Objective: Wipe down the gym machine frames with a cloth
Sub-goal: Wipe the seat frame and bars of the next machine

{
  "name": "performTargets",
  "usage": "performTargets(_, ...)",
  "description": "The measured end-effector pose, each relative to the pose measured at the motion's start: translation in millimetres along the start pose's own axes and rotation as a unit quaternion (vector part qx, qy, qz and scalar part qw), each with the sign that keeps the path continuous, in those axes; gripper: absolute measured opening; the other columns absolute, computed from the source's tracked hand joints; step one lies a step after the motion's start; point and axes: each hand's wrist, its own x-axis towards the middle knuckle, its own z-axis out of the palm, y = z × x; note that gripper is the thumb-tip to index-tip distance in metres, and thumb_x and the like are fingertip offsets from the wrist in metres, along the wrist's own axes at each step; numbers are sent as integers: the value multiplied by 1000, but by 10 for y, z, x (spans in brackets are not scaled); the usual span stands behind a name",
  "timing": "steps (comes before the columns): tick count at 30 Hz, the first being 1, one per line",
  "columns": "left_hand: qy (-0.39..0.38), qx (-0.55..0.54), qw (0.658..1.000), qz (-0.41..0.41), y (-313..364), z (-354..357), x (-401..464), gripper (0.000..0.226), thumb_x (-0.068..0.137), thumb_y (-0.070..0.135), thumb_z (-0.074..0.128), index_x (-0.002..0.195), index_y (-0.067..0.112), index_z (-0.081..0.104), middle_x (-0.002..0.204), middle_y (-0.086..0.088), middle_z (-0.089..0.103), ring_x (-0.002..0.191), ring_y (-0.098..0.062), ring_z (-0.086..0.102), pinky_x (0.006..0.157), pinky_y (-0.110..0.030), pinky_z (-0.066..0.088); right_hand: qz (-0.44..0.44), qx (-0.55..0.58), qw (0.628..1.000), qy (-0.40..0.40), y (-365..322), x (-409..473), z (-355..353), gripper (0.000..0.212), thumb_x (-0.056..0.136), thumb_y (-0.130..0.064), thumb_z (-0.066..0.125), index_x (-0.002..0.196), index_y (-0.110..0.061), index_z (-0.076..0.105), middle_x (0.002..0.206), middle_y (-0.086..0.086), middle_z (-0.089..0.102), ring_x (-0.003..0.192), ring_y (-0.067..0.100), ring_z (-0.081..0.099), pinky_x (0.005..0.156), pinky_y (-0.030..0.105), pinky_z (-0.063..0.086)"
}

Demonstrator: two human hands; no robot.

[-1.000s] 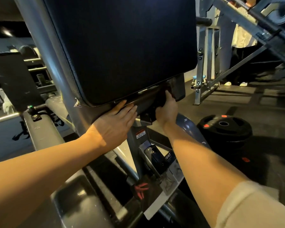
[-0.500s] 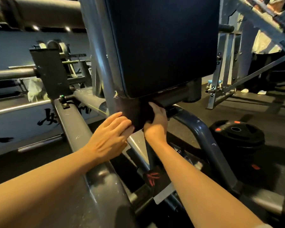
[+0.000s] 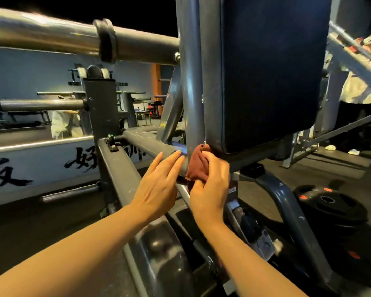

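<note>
Cloth (image 3: 197, 165), rust-red and bunched, sits pressed against the grey upright post (image 3: 192, 86) of the gym machine frame, just under the lower left corner of the dark back pad (image 3: 266, 71). Right hand (image 3: 210, 185) holds it there: the curled fingers (image 3: 212, 159) wrap over the cloth's right side and top, and the thumb pinches its lower edge at about 7 o'clock from the bundle, so the fabric bulges out to the left of the knuckles. Left hand (image 3: 159, 185) lies at 9 o'clock from the cloth, close beside it; its fingers (image 3: 171, 163) are straight and held nearly together, the tips resting on the slanted grey tube (image 3: 150, 144) where that meets the post. Whether they touch the cloth cannot be told. At 3 o'clock from the hands, low on the floor, lies a stack of black weight plates (image 3: 330, 204). At 10 o'clock, a thick steel bar (image 3: 51, 37) runs across the top of the view. A person in white (image 3: 358, 88) stands at far right.
</note>
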Motion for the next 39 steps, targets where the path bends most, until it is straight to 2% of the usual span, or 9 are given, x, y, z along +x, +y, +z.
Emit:
performTargets(4, 65, -98, 993, -18, -233, -174, 123, 65, 88, 25, 58, 143, 0, 34, 143, -22, 45, 133, -32, 43, 114, -48, 31, -158, -27, 987, -29, -252, 8, 136, 43, 88, -4, 55, 128, -18, 59, 124, 4, 55, 112, 17, 51, 92, 25, 51)
performTargets(7, 103, -138, 985, -25, -376, -331, 328, 73, 81, 6, 63, 146, 2, 29, 145, -21, 41, 134, -32, 40, 112, -51, 35, -279, -167, 945, 39, -528, 375, 174, 43, 87, -10, 55, 130, -12, 59, 128, 14, 55, 117, 28, 48, 98, 36, 45)
performTargets(14, 117, -6, 993, 31, -787, -600, 828, 70, 72, -1, 63, 139, -4, 44, 146, -23, 42, 137, -35, 39, 117, -42, 22, -432, -602, 660, -123, -484, 909, 36, 49, 79, -18, 71, 126, -6, 62, 131, 15, 56, 128, 34, 46, 110, 48, 33)
performTargets(18, 162, 82, 980, 83, -1079, -799, 1133, 57, 82, 7, 46, 138, -4, 45, 146, -23, 42, 139, -36, 36, 117, -46, 17, -358, -613, 704, 6, -975, 1296, 152, 52, 82, -19, 64, 132, -11, 57, 142, 15, 48, 134, 36, 38, 111, 50, 28)
performTargets(23, 204, 230, 943, 125, -1351, -1097, 1476, 57, 83, 6, 41, 140, -2, 43, 145, -22, 44, 138, -35, 38, 117, -44, 16, -460, -641, 606, -100, -855, 1317, 87, 55, 66, -20, 80, 119, -12, 67, 128, 13, 61, 127, 31, 40, 100, 45, 28)
performTargets(27, 136, 307, 940, 68, -1356, -1218, 1610, 65, 97, 22, 38, 153, 7, 9, 159, -23, 8, 148, -38, 2, 114, -53, -11, -394, -628, 671, 15, -1289, 1669, 59, 50, 89, -31, 57, 138, -20, 53, 146, 10, 46, 139, 32, 29, 112, 50, 13)
performTargets(30, 95, 315, 944, 16, -1285, -1179, 1590, 80, 96, 34, 46, 154, 13, -4, 159, -23, -6, 146, -44, -2, 109, -58, -16, -417, -651, 633, -37, -1249, 1632, 13, 49, 93, -38, 52, 139, -22, 51, 149, 12, 43, 141, 41, 28, 115, 64, 12)
performTargets(33, 118, 288, 950, -6, -1300, -1115, 1611, 75, 96, 34, 48, 154, 15, 4, 158, -25, 8, 144, -43, 16, 113, -57, -7, -462, -658, 584, -113, -1339, 1697, 15, 50, 89, -40, 55, 133, -19, 57, 146, 14, 47, 141, 41, 31, 117, 61, 15)
performTargets(39, 157, 254, 954, -12, -1272, -1052, 1639, 68, 83, 9, 15, 151, 6, 23, 148, -23, 38, 136, -35, 38, 109, -45, 12, -420, -660, 621, -46, -1524, 2065, 235, 44, 93, -29, 47, 129, -7, 58, 143, 22, 47, 137, 45, 34, 118, 55, 19)
